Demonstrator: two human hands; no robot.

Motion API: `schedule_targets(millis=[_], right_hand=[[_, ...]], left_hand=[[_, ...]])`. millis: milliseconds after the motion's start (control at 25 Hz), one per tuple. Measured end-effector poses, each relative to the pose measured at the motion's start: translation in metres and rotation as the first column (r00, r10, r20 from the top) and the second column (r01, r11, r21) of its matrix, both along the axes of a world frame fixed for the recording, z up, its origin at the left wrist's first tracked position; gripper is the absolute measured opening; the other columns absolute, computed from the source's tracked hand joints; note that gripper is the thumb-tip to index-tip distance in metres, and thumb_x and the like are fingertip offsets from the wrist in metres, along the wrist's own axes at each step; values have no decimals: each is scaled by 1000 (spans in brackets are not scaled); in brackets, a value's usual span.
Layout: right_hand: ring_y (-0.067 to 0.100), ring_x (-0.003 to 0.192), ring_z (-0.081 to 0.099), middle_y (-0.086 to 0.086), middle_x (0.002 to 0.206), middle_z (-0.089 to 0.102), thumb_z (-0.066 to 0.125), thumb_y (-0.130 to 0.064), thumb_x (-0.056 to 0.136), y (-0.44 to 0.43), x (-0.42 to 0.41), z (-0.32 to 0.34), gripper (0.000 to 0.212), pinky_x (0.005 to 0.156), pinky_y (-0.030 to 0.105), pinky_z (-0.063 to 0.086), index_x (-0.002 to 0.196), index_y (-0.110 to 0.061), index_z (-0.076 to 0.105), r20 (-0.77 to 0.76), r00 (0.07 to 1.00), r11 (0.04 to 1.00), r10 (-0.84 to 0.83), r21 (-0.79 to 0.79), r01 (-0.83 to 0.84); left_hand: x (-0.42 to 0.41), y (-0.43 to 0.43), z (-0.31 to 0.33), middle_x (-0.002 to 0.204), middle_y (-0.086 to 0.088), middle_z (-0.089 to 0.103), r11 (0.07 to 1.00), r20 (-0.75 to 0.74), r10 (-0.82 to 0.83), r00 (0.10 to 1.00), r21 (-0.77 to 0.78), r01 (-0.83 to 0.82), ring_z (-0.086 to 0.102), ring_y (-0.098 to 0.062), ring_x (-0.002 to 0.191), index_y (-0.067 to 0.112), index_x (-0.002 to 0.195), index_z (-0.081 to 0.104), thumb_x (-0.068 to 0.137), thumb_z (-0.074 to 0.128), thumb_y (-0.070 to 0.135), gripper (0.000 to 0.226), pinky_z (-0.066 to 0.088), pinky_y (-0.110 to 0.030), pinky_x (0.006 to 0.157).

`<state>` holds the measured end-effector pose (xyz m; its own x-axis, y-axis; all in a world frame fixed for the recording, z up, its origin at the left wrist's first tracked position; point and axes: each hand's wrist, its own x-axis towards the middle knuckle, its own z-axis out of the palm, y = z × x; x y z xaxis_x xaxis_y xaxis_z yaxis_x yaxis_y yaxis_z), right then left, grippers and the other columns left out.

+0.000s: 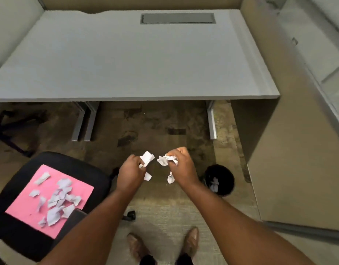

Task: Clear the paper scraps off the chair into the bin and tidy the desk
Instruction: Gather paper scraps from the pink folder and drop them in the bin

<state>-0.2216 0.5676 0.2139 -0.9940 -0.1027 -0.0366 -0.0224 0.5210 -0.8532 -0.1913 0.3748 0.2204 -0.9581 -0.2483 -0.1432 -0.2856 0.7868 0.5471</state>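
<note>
Left hand (pixel 130 172) and right hand (pixel 181 165) each grip crumpled scraps (pixel 148 158) short of the bin (pixel 222 170), some already inside, most still on chair (pixel 73 163).

Crumpled white paper scraps (pixel 57 201) on a matt pink sheet (pixel 19 207); smooth matt grey desk (pixel 126 64); rough carpet (pixel 165 203).

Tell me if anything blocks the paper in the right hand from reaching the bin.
Nothing visible does. The right hand grips crumpled paper over bare carpet; the open black bin stands just to its right.
</note>
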Motion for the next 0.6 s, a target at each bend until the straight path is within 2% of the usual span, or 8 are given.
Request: schedule_targets(millis=[160,320,440,600], right_hand=[[7,85,58,-4,104,54,66,-2,84,92,-1,-20,22,73,21,47,92,-22,70,17,991,991,-131,29,131],[9,84,58,-3,107,56,68,0,84,173,7,-54,25,76,30,48,94,-23,71,29,956,951,-293,114,288],[18,90,60,-1,110,54,65,4,84,216,12,-86,28,78,32,49,97,-21,70,81,925,922,-370,154,355],[18,90,60,0,110,52,65,3,84,255,7,-148,27,76,27,44,99,-20,69,123,879,879,-462,201,433]], left_hand=[[-28,92,-10,83,4,53,992,6,-120,993,29,120,57,-22,70,26,72,54,82,70,12,23,35,-31,60],[-52,173,-36,87,3,53,965,70,-258,964,77,252,60,-25,77,21,76,59,81,67,8,16,36,-31,63],[-64,220,-66,95,-3,58,936,108,-346,932,99,337,62,-27,85,14,83,65,82,64,9,5,46,-36,70],[-83,271,-137,104,-5,61,880,140,-472,870,128,457,63,-27,95,13,86,65,84,63,11,4,47,-38,79]])
